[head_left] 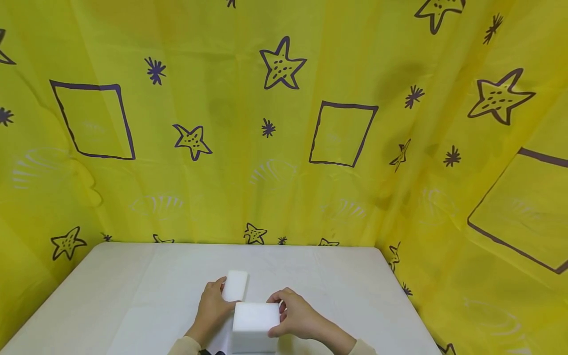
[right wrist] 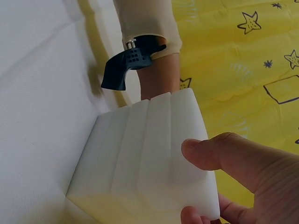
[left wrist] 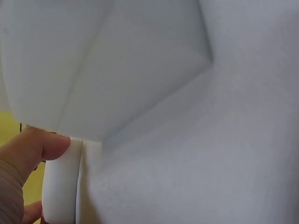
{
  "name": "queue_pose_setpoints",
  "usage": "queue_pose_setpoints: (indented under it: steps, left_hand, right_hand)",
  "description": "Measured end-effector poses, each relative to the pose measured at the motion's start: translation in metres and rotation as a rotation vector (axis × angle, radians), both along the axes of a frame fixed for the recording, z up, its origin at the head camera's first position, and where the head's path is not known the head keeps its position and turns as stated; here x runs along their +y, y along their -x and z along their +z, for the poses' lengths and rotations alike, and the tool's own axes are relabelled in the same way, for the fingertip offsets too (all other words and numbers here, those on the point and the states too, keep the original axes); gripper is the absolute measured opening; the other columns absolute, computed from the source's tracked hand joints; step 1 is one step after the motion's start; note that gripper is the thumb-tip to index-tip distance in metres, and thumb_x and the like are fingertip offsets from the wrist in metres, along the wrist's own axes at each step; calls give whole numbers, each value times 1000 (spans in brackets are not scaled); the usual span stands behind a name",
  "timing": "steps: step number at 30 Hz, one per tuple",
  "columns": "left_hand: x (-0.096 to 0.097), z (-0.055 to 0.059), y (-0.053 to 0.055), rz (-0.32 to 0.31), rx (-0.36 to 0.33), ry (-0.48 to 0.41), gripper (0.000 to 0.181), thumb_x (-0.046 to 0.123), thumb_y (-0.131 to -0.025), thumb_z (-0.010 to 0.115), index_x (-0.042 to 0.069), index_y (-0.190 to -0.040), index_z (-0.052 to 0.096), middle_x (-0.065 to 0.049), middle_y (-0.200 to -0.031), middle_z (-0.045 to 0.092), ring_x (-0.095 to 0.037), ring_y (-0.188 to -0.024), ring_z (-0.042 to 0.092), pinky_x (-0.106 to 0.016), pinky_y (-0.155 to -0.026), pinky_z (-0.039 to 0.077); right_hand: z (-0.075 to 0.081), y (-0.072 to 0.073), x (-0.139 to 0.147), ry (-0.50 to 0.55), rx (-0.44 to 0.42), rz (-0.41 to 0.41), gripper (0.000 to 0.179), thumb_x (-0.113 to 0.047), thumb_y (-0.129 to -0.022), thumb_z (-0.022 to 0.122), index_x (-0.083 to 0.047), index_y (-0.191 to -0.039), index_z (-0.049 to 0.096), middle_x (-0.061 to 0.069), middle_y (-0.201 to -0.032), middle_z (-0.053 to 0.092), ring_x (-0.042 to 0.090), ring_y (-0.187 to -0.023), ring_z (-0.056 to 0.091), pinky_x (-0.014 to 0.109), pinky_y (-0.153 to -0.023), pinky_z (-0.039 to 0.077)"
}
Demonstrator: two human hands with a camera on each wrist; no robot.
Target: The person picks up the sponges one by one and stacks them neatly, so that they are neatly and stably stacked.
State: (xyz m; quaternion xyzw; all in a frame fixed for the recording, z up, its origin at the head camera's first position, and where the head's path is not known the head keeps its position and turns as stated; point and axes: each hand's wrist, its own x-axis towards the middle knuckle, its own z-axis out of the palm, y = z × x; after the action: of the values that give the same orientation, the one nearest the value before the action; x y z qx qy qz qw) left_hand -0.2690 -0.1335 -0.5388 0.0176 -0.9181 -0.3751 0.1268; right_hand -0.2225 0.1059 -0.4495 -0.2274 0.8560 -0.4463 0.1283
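A stack of several white sponge blocks [head_left: 256, 318] stands on the table, its layers visible in the right wrist view. My right hand [head_left: 299, 315] grips the top block [right wrist: 189, 126], thumb on one side and fingers round the other. Just behind and left of the stack lies a single flat white sponge [head_left: 236, 286]. My left hand [head_left: 212, 308] holds this sponge between thumb and fingers, the thumb right beside the stack. In the left wrist view the sponge [left wrist: 61, 186] shows edge-on below the thumb, with the stack [left wrist: 135, 70] looming above it.
A white cloth covers the table [head_left: 146, 291], which has rounded far corners. Yellow curtains [head_left: 230, 187] with starfish drawings hang behind it and at both sides. A dark strap piece [right wrist: 126, 65] sits at the left wrist, near the stack.
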Motion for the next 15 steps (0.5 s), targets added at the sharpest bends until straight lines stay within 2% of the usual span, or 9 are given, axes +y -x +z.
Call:
queue_pose_setpoints:
  steps: [8,12,15]
  left_hand:
    - [4,1,0,-9,-18,10,89,21,-58,90,-17,-128,50,-29,-105,54,-40,-95,57,-53,-89,50]
    - [6,3,-2,-4,-36,0,91,22,-58,88,-17,-130,49,-28,-107,53,-39,-96,55,-54,-88,49]
    - [6,2,-2,8,-25,2,89,21,-58,87,-17,-129,50,-27,-105,53,-39,-96,55,-53,-89,49]
  right_hand:
    - [-1,-1,0,7,-1,-3,51,-4,-63,88,-5,-108,63,1,-92,48,12,-72,55,18,-65,49]
    - [-1,-1,0,6,6,-3,52,-4,-63,89,-5,-107,63,1,-91,48,10,-71,55,18,-65,49]
    - [0,0,1,0,9,-3,52,-5,-63,89,-5,-107,63,1,-91,48,10,-71,55,18,-65,49]
